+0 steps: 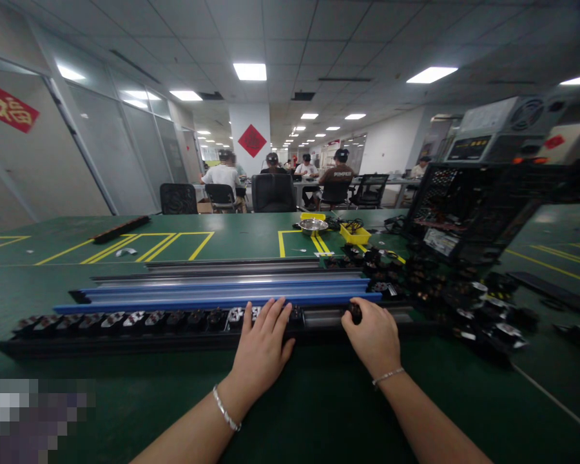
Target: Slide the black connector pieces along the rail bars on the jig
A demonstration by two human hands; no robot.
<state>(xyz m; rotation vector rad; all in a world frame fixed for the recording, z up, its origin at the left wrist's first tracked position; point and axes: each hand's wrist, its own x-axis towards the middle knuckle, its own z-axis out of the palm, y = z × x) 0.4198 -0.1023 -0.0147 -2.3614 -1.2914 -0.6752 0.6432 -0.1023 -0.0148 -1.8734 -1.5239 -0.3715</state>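
Note:
A long black rail (pixel 125 338) lies across the green table in front of me, holding a row of small black parts with white labels (pixel 125 318). My left hand (pixel 262 345) rests on the rail with fingers stretched flat over the parts. My right hand (pixel 373 336) is curled, pinching a small black part (pixel 355 313) at the rail's empty right stretch. Behind the rail lie blue rails (pixel 222 293) and grey rails (pixel 232 267).
A heap of loose black parts (pixel 444 296) spreads to the right. A black perforated crate (pixel 468 209) and a grey machine (pixel 502 129) stand at right. A metal bowl (pixel 312 225) and yellow tray (pixel 355 233) sit farther back. Several people sit at distant desks (pixel 275 171).

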